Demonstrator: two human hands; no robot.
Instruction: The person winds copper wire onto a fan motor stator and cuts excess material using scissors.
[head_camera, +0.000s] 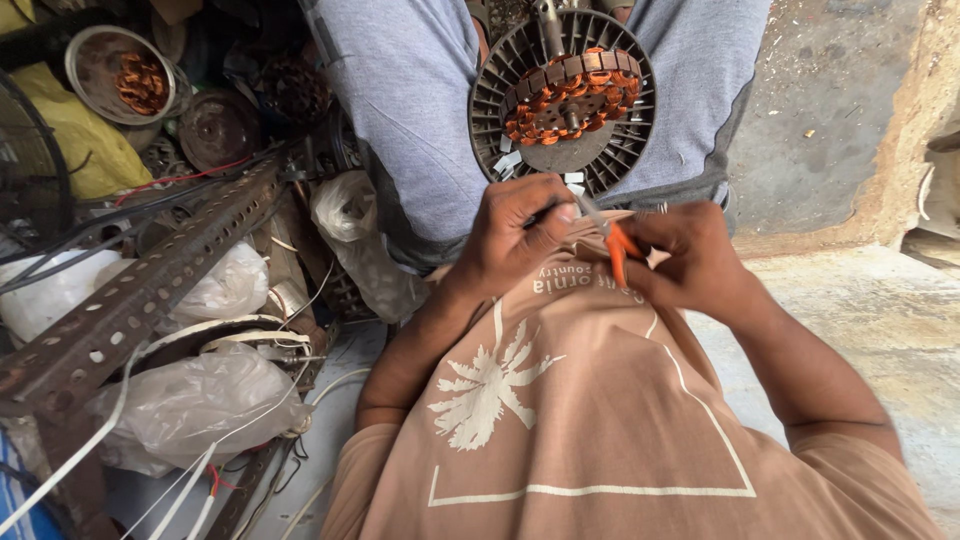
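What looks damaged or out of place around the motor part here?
The round stator lies bare between the person's knees, copper windings exposed and loose pale strips scattered at its lower edge. The left hand and right hand hold orange-handled pliers just below it. Nothing looks spilled.

The left hand (515, 235) hides what its grip pinches. The right hand (690, 260) covers most of the orange-handled tool (618, 250); its tip is too blurred to read. Above the grips, the top edge cuts off the motor (563, 100).
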